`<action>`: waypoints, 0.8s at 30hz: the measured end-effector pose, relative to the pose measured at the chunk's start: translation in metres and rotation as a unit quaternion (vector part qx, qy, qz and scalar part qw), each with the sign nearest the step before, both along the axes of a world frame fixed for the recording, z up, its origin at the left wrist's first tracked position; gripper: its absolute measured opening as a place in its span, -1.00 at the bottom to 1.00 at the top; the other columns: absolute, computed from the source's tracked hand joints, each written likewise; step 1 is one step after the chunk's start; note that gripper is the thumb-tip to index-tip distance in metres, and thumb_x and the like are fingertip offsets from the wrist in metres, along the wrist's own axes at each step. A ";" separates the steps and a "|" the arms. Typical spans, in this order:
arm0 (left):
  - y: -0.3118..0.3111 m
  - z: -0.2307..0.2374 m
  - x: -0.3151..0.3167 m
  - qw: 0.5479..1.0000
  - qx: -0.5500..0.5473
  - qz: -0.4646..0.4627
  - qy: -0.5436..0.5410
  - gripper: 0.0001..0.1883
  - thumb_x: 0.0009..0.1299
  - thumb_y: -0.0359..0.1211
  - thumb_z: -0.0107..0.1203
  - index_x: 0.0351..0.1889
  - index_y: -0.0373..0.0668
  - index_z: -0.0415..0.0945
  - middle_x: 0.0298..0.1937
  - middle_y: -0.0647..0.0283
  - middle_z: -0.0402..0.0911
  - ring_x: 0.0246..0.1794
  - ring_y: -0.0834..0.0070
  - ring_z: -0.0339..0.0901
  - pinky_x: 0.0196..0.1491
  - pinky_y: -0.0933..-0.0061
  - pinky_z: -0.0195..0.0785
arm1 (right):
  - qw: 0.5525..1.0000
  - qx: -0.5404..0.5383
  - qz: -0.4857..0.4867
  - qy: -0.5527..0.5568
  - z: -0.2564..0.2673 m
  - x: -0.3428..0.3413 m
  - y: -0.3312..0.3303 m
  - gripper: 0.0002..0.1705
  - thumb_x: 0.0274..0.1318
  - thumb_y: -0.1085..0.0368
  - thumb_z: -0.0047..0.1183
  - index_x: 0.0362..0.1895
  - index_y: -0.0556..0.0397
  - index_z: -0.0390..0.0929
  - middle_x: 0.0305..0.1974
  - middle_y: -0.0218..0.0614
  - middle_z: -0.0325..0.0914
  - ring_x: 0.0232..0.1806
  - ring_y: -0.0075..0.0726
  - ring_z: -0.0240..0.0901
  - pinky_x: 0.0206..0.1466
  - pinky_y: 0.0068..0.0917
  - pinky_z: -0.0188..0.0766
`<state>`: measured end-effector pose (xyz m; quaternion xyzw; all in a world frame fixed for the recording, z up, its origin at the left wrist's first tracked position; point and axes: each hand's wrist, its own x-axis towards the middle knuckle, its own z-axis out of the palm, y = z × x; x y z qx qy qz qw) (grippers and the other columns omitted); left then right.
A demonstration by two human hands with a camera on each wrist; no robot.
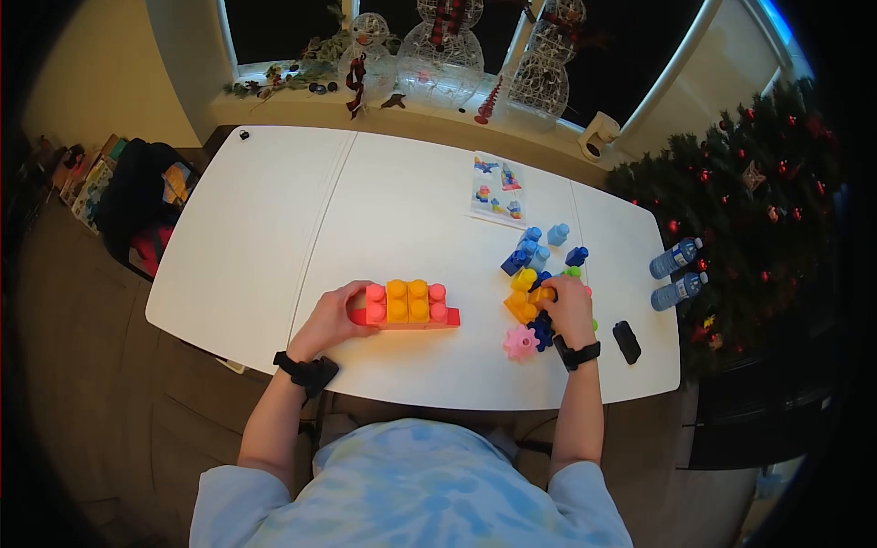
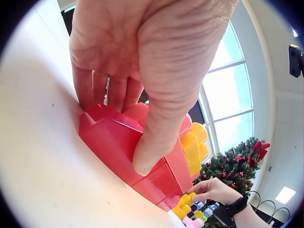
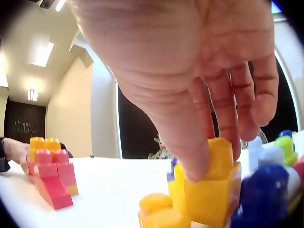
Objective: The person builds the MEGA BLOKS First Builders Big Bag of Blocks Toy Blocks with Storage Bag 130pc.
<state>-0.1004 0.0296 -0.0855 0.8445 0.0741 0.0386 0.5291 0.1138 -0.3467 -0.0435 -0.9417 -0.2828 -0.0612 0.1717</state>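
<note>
My left hand (image 1: 331,321) grips the left end of a built row of toy blocks (image 1: 407,313), a red base with pinkish-red and orange blocks on top. In the left wrist view the thumb (image 2: 154,149) lies along the side of a red sloped block (image 2: 111,137), which rests on the table. Over the loose pile at the right, my right hand (image 1: 570,310) pinches an orange block (image 3: 206,202) by its top stud between thumb and fingers. Beside that block are other orange blocks (image 3: 164,218) and a dark blue one (image 3: 263,197).
Blue blocks (image 1: 530,247), a pink gear (image 1: 521,343) and a dark blue gear (image 1: 544,331) surround the right hand. A picture sheet (image 1: 499,189) lies behind the pile. A black phone-like object (image 1: 627,342) and two water bottles (image 1: 676,259) stand or lie toward the table's right edge.
</note>
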 end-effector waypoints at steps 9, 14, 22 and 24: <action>-0.001 0.001 0.000 1.000 -0.005 -0.004 -0.022 -0.26 0.03 -0.41 0.53 0.25 -0.24 0.53 0.06 0.07 0.72 0.06 0.24 0.69 0.20 0.32 0.53 | 0.933 0.269 0.228 0.070 0.105 -0.063 0.119 -0.68 0.07 0.40 0.38 -0.06 0.11 0.67 -0.10 -0.16 0.73 -0.10 -0.16 0.70 -0.03 -0.35 0.62; 0.001 0.002 -0.002 1.000 -0.005 -0.007 -0.004 -0.37 0.10 -0.48 0.53 0.16 -0.28 0.54 0.01 0.17 0.73 0.00 0.42 0.68 0.19 0.38 0.52 | 0.924 0.216 0.307 0.069 0.066 -0.090 0.190 -0.75 0.09 0.32 0.34 -0.12 0.05 0.68 -0.15 -0.23 0.70 -0.09 -0.07 0.64 -0.01 -0.28 0.60; 0.002 0.001 0.000 1.000 0.025 0.000 -0.001 -0.26 0.02 -0.36 0.54 0.22 -0.29 0.55 0.02 0.02 0.72 0.00 0.16 0.68 0.14 0.27 0.53 | 0.934 0.099 0.334 0.074 0.043 -0.088 0.212 -0.78 0.12 0.28 0.28 -0.15 0.07 0.71 -0.18 -0.22 0.67 -0.20 0.00 0.65 -0.06 -0.21 0.61; 0.001 0.003 -0.001 1.000 0.024 0.000 0.004 -0.27 0.02 -0.35 0.54 0.22 -0.28 0.55 0.02 0.02 0.72 0.00 0.16 0.68 0.15 0.27 0.53 | 0.933 0.094 0.339 0.072 0.042 -0.086 0.215 -0.79 0.12 0.29 0.27 -0.16 0.07 0.71 -0.19 -0.21 0.66 -0.21 0.01 0.65 -0.07 -0.21 0.61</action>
